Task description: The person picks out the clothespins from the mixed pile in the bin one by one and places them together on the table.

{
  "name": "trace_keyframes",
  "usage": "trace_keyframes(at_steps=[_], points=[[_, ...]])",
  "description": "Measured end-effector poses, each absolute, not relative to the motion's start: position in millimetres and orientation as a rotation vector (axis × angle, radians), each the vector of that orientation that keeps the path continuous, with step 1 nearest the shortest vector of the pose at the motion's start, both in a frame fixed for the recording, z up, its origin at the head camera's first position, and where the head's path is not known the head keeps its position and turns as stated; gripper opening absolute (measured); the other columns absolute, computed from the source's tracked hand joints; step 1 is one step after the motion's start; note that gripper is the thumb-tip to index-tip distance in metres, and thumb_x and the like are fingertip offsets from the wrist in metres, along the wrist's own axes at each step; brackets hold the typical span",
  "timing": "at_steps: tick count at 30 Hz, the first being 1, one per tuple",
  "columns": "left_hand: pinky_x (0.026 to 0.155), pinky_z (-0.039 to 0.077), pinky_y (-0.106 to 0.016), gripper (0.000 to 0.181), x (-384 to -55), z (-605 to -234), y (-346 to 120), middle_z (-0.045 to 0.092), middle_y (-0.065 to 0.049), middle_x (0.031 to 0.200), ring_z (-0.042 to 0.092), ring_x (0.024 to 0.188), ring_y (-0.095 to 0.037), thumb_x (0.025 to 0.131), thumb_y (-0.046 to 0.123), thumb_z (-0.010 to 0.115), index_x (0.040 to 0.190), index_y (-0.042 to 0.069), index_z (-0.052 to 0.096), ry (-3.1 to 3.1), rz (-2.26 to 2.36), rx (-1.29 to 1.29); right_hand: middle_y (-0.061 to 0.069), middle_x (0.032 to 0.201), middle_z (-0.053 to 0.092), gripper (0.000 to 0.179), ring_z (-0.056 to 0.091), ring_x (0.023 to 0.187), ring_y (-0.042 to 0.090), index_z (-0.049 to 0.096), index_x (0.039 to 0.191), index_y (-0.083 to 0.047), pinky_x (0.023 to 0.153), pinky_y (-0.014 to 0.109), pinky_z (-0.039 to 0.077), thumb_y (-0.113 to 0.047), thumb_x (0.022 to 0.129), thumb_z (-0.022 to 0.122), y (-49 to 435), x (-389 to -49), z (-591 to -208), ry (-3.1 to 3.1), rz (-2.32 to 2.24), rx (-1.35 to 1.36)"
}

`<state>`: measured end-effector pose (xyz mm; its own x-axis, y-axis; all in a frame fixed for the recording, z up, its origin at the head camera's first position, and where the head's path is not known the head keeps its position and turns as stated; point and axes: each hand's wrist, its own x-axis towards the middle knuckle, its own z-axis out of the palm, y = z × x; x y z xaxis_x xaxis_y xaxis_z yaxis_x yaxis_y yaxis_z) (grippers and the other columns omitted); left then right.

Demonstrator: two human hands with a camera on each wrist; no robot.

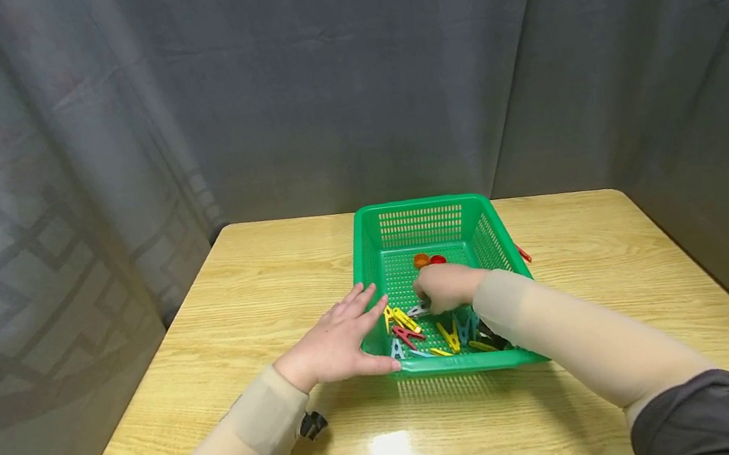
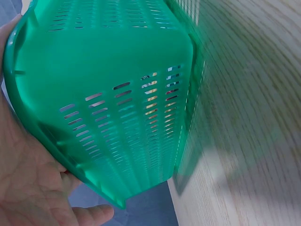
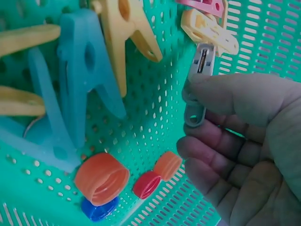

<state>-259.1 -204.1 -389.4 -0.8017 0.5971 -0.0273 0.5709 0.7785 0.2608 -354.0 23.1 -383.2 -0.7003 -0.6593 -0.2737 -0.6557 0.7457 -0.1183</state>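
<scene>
Inside the green plastic basket [image 1: 465,362], my right hand [image 1: 448,285] pinches a grey clothespin [image 3: 203,62] between thumb and fingers. Right by its tip in the right wrist view is a yellow clothespin [image 3: 207,29]. My left hand [image 1: 341,342] rests on the basket's left front corner, fingers spread over the side rim and thumb along the front one. Several clothespins lie at the near end of the basket, among them a dark red one [image 1: 408,335], a yellow one [image 1: 449,338] and a blue one [image 3: 77,61].
Bottle caps lie in the basket too: an orange one [image 3: 91,176], a blue one [image 3: 96,210], a red one [image 3: 146,184] and another orange one [image 3: 168,165]. A red object [image 1: 523,253] sits outside the right wall on the wooden table [image 1: 275,285]. Grey curtains [image 1: 333,93] hang behind.
</scene>
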Motion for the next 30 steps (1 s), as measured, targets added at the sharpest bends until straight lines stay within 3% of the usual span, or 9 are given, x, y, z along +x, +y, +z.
trace_keyframes(at_steps=[13, 30], points=[[0.115, 0.012, -0.049, 0.103, -258.3, -388.3, -203.8, 0.001, -0.003, 0.161, -0.004, 0.147, -0.022, 0.079, 0.077, 0.050, 0.155, 0.016, 0.017, 2.855, 0.370, 0.925, -0.002, 0.093, 0.063, 0.014, 0.058, 0.085, 0.014, 0.071, 0.096, -0.011, 0.078, 0.032, 0.051, -0.012, 0.082, 0.076, 39.8, -352.4, -365.8, 2.617, -0.105, -1.273], [0.115, 0.013, -0.050, 0.104, -258.2, -387.6, -203.4, 0.001, -0.005, 0.161, -0.004, 0.147, -0.024, 0.079, 0.077, 0.051, 0.155, 0.013, 0.018, 2.858, 0.373, 0.933, 0.003, 0.096, 0.065, 0.023, 0.061, 0.088, 0.022, 0.073, 0.101, -0.005, 0.080, 0.036, 0.052, -0.018, 0.082, 0.077, 75.6, -355.2, -337.0, 2.740, -0.303, -1.214]])
